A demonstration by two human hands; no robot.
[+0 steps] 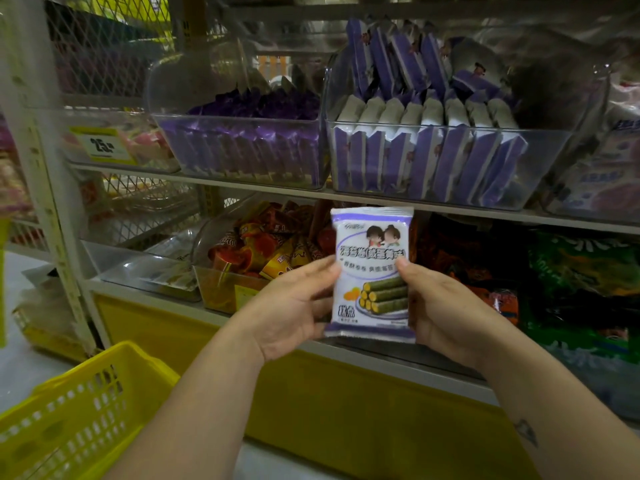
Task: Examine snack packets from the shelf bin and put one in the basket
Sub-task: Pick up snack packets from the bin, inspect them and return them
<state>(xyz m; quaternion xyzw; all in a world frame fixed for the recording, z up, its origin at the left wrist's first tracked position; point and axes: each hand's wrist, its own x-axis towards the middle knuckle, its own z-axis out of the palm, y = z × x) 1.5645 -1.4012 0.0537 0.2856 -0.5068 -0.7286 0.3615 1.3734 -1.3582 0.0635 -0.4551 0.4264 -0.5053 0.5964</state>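
One big clear plastic bin (549, 168) of purple packets (427, 161) stands up high. Low on our left sits a yellow plastic basket (114, 355). Below the bin we hold one purple-and-white snack packet (372, 271) upright, left hand (294, 306) and right hand (440, 306) pinching its sides.

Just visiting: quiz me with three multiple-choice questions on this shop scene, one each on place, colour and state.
1. Where is the yellow basket? A) lower left B) top shelf C) far right
2. The held packet is mainly: A) red B) purple and white C) green
3. What holds the packet? A) one hand only B) nothing C) both hands
Answers: 1A, it shows at lower left; 2B, purple edges, white face; 3C, left hand and right hand grip its sides.
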